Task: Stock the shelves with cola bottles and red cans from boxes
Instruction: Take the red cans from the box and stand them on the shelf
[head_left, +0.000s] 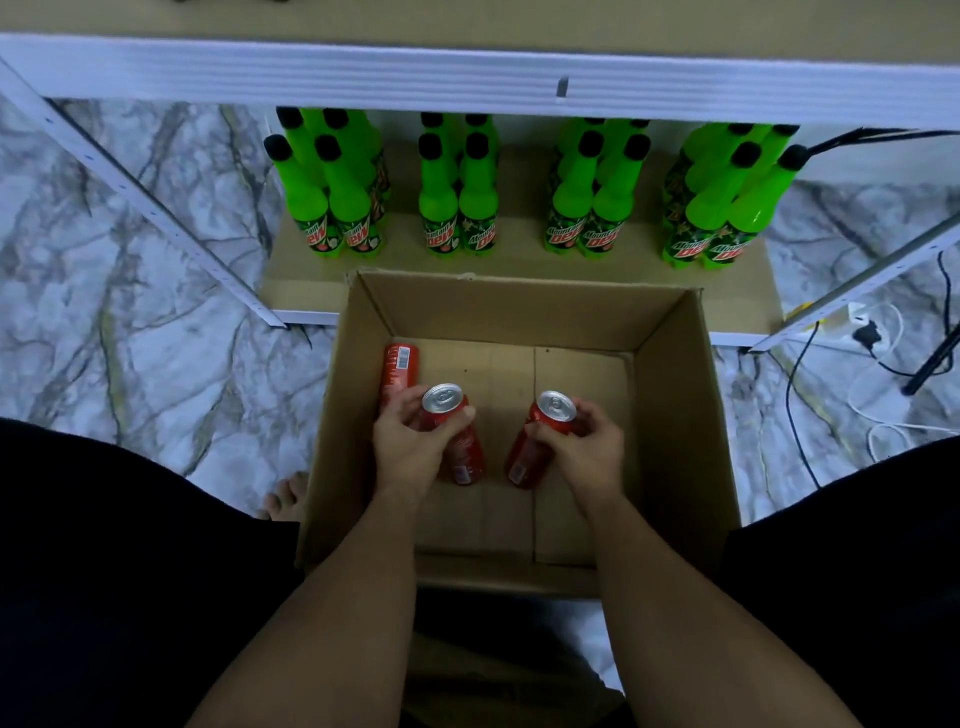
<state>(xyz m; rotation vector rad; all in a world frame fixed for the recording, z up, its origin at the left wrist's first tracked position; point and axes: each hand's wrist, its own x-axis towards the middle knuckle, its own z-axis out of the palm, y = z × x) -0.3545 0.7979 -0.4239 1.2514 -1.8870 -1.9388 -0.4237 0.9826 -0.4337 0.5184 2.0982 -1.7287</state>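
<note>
Red cans, 3 in all, sit inside an open cardboard box (675, 415) on the marble-patterned floor (130, 322), just near of a low shelf. In the head view, the left hand (410, 447) has its fingers and thumb curled round the upper part of 1 red can (457, 441), whose silver top faces up toward the camera. The right hand (587, 447) grips a second red can (535, 447) the same way, tilted a little to the left at its base. Both held cans are in the middle of the box, a small gap apart. A third red can (400, 369) is at the far left corner of the box, against the left wall, with a barcode showing on its side. On the shelf board (519, 262), just beyond the box, stand green bottles with black caps in 4 groups: far left (332, 208), left of middle (457, 208), right of middle (592, 208) and far right (727, 208). A white shelf rail (467, 78) crosses above them. Cables (883, 364) lie on the floor at the right. A bare foot (288, 499) shows just left of the box.
</note>
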